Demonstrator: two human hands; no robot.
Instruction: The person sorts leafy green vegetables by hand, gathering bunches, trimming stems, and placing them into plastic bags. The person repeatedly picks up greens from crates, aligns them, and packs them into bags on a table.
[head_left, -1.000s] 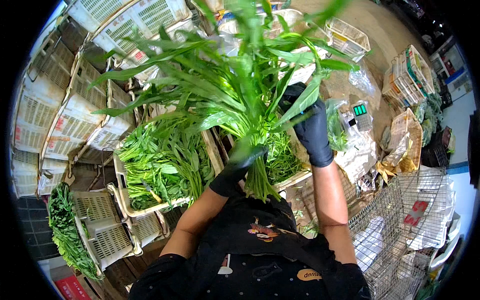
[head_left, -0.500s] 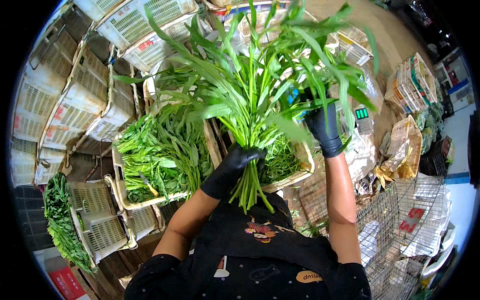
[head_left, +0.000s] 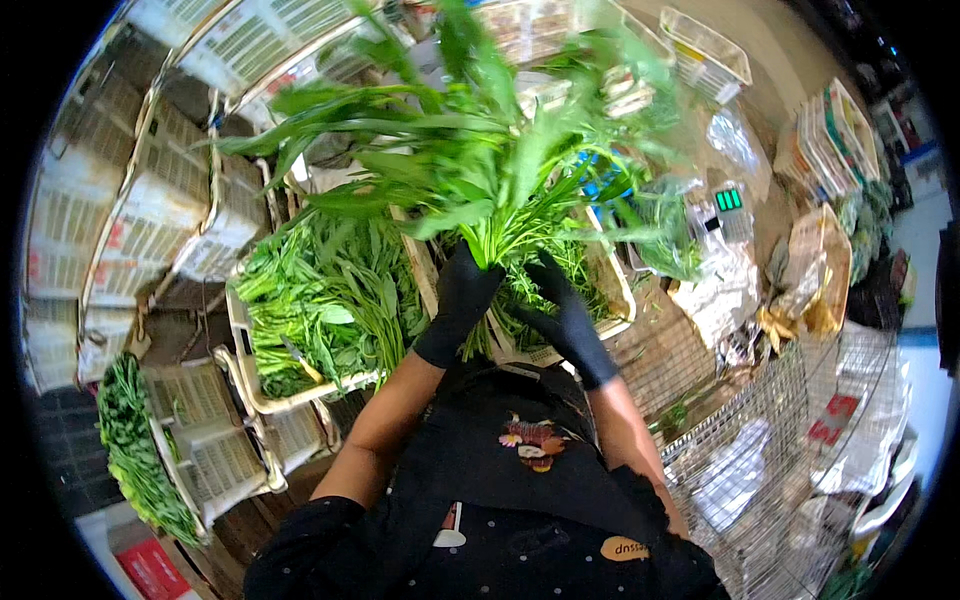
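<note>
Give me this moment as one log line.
left hand: holds leafy bunch; right hand: open near bunch; white crate: left side, greens inside

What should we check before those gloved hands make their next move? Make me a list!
1. Left hand holding the leafy green bunch by its stems: ok.
2. Right hand closed on the stems: not ok, its fingers are spread.
3. Black gloves on both hands: ok.
4. Knife clear of the greens: not ok, it lies on those in the left crate.
5. Leaf tips undamaged: cannot tell, they're blurred.
</note>
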